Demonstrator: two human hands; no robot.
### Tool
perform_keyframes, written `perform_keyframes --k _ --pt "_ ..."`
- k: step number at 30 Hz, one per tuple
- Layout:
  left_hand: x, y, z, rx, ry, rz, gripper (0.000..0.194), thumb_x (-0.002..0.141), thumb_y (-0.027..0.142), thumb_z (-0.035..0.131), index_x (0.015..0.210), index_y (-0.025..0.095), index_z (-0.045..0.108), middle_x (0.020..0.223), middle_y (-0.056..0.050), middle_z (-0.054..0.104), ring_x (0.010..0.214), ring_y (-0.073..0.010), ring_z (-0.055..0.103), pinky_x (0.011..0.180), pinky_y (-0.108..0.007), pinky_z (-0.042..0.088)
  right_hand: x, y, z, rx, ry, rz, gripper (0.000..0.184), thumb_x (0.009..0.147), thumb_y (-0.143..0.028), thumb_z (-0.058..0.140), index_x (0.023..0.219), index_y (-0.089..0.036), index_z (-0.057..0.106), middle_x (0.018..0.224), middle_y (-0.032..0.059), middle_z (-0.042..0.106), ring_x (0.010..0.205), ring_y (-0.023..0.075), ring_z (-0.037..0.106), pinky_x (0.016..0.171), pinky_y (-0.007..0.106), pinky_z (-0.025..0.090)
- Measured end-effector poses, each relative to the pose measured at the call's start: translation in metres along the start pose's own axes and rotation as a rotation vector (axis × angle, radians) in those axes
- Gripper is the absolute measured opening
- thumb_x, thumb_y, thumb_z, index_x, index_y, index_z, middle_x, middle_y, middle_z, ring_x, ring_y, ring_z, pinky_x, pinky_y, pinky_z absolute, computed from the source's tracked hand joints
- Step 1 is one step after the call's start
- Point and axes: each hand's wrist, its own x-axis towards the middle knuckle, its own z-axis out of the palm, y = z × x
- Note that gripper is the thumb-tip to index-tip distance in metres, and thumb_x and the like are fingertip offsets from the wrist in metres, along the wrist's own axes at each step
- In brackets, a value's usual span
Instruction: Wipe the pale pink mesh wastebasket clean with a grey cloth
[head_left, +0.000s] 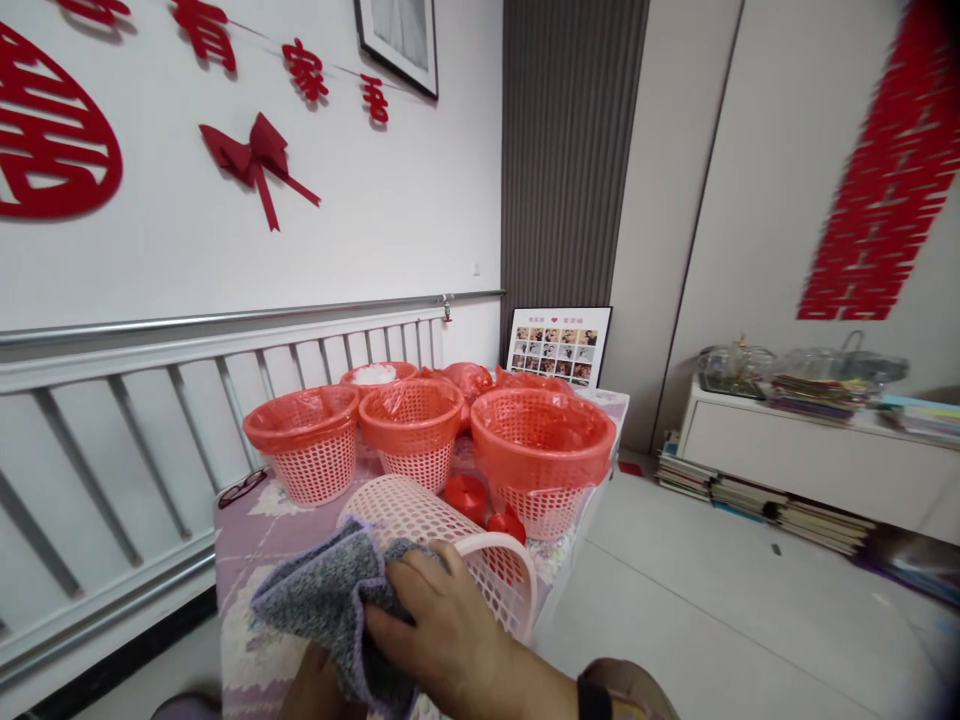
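Note:
A pale pink mesh basket (450, 530) lies on its side at the near end of a table with a purple cover (251, 535). My right hand (442, 625) presses a grey cloth (330, 595) against the basket's side, fingers closed on the cloth. A dark band sits on that wrist. My left hand (315, 685) shows only in part under the cloth, touching it from below; its fingers are hidden.
Several pink baskets lined with red bags (540, 445) stand behind, with two red round pieces (466, 495) between them. Glasses (241, 488) lie at the table's left edge, a photo frame (559, 345) at the far end. A railing (187, 340) runs left; a white cabinet (787, 450) stands right.

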Motion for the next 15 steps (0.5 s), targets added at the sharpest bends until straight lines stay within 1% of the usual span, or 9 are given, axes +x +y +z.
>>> perform_keyframes --k 2,4,6,8,10,12,13,15 --pt "0.000 -0.003 -0.002 0.072 -0.019 0.076 0.031 0.086 0.023 0.059 0.116 0.027 0.065 0.111 -0.007 0.074 0.102 -0.0236 0.071 0.084 -0.036 0.062 -0.004 0.009 -0.005 -0.002 0.025 0.042 0.016 0.098 -0.024 0.051 0.109 -0.028 0.063 0.088 0.0007 0.058 0.082 0.0188 0.050 0.074 0.037 0.034" --pt "0.003 -0.005 -0.005 0.166 -0.042 0.177 0.041 0.086 0.018 0.056 0.126 0.025 0.060 0.120 -0.009 0.072 0.111 -0.0245 0.069 0.088 -0.035 0.062 -0.010 0.020 -0.010 -0.007 0.057 0.091 0.022 0.099 -0.022 0.047 0.115 -0.025 0.062 0.092 0.0032 0.060 0.083 0.0194 0.051 0.074 0.037 0.035" --pt "0.005 -0.006 -0.007 0.221 -0.062 0.246 0.047 0.088 0.015 0.053 0.134 0.022 0.052 0.130 -0.012 0.068 0.119 -0.0234 0.066 0.094 -0.033 0.060 -0.020 0.034 -0.013 -0.007 0.073 0.152 0.027 0.098 -0.021 0.045 0.122 -0.022 0.059 0.098 0.0068 0.062 0.086 0.0211 0.053 0.074 0.037 0.039" --pt "0.005 -0.007 -0.008 0.239 -0.077 0.278 0.048 0.089 0.014 0.052 0.137 0.019 0.047 0.133 -0.016 0.065 0.123 -0.0226 0.063 0.098 -0.031 0.057 -0.034 0.048 -0.012 0.000 0.093 0.224 0.033 0.096 -0.021 0.047 0.128 -0.022 0.055 0.102 0.0096 0.062 0.088 0.0230 0.054 0.074 0.038 0.044" --pt "0.002 -0.009 -0.009 0.241 -0.083 0.295 0.047 0.089 0.015 0.052 0.136 0.016 0.046 0.132 -0.018 0.065 0.124 -0.0227 0.063 0.099 -0.031 0.056 -0.054 0.061 -0.006 0.001 0.138 0.298 0.042 0.091 -0.021 0.050 0.133 -0.021 0.051 0.106 0.0120 0.062 0.092 0.0254 0.057 0.076 0.041 0.049" --pt "-0.002 -0.011 -0.009 0.232 -0.092 0.288 0.047 0.090 0.016 0.051 0.137 0.015 0.045 0.133 -0.019 0.063 0.127 -0.0233 0.061 0.102 -0.032 0.055 -0.077 0.070 0.004 0.014 0.194 0.398 0.048 0.087 -0.019 0.052 0.135 -0.020 0.047 0.112 0.0136 0.062 0.101 0.0277 0.059 0.081 0.045 0.053" --pt "-0.004 -0.011 -0.010 0.223 -0.095 0.275 0.047 0.091 0.016 0.051 0.137 0.015 0.044 0.134 -0.019 0.062 0.128 -0.0233 0.060 0.103 -0.033 0.054 -0.089 0.073 0.010 0.034 0.219 0.474 0.049 0.085 -0.018 0.052 0.134 -0.020 0.048 0.114 0.0135 0.062 0.104 0.0280 0.060 0.084 0.046 0.054" --pt "-0.007 -0.011 -0.012 0.206 -0.096 0.243 0.048 0.091 0.016 0.050 0.139 0.016 0.042 0.135 -0.019 0.060 0.129 -0.0230 0.059 0.103 -0.033 0.054 -0.112 0.074 0.023 0.096 0.263 0.673 0.044 0.081 -0.018 0.054 0.126 -0.020 0.051 0.111 0.0119 0.065 0.101 0.0268 0.064 0.084 0.045 0.057"
